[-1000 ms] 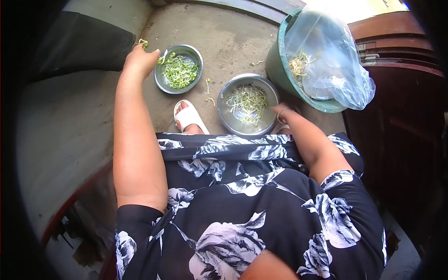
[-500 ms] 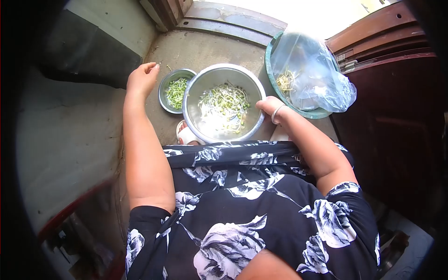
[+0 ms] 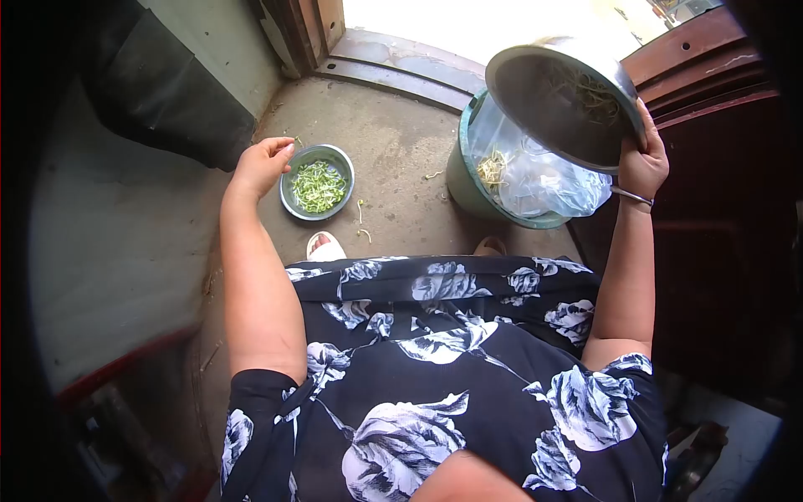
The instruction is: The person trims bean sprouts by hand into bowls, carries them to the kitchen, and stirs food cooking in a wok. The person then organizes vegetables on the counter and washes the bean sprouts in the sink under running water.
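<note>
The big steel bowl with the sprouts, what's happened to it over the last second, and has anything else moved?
The right hand took the big steel bowl by its rim, lifted it off the floor and tipped it over the bag-lined green bucket. The left hand let go of its green bits and now hovers open beside the small bowl of greens. That small bowl and the bucket stayed put.
</note>
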